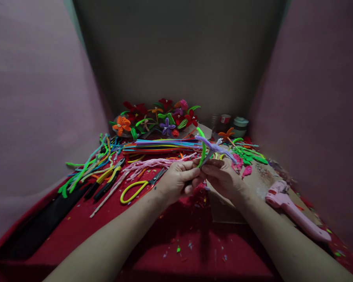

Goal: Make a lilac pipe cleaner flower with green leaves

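Above the red cloth, my left hand [182, 178] is closed, its thumb and fingers pinching the lower end of a pipe-cleaner flower. The flower has pale purple petals [214, 147] that spread upward and to the right, and a bright green strip [204, 147] stands up on its left side. My right hand [220, 176] is closed round the same stem from the right, its fingertips against those of my left hand. The stem's lower end is hidden between the fingers.
Yellow-handled scissors [134, 192], pliers [108, 178] and pink pipe cleaners [153, 162] lie left. Finished flowers [167, 126] stand behind coloured stems [164, 145]. At right are cardboard [223, 207], a pink glue gun [294, 209], green pieces [248, 154] and a lidded jar [240, 126].
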Demonstrator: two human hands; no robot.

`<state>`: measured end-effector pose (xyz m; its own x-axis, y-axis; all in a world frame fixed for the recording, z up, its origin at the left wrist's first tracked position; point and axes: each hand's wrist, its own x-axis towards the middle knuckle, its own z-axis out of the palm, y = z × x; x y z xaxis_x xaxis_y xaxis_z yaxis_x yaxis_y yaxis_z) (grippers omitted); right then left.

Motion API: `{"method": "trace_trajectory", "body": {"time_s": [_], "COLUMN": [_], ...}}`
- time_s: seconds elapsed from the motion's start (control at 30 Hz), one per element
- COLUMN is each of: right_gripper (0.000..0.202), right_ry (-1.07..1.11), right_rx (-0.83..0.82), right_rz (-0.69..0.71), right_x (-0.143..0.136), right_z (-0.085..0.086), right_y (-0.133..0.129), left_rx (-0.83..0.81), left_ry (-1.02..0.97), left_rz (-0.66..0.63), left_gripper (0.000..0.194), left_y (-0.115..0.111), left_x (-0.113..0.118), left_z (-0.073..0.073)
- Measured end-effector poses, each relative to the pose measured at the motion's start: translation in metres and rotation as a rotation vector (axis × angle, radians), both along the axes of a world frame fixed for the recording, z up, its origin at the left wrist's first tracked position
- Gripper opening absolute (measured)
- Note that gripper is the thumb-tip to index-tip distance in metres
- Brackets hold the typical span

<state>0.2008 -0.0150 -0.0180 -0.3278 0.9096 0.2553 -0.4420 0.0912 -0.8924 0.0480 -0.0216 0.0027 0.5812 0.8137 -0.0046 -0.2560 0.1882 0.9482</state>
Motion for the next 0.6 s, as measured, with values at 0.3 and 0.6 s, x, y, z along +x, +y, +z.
{"method": "trace_trajectory", "body": {"time_s": [0.3, 0.6], "right_gripper": [0.003, 0.005], "right_ry": [-0.009, 0.006], "right_rx": [0.045, -0.065], "right_rz": [-0.257, -0.290], "right_x": [-0.011, -0.017], "right_z": [0.001, 0.000], "right_y": [-0.006, -0.009], "left_rx": [0.202, 0.884], "left_ry": [0.201, 0.630], "left_rz": [0.113, 0.538], "left_gripper": [0.022, 0.014], "left_y": [0.002, -0.004], "left_x": [0.001, 0.002], "left_z": [0.002, -0.011]}}
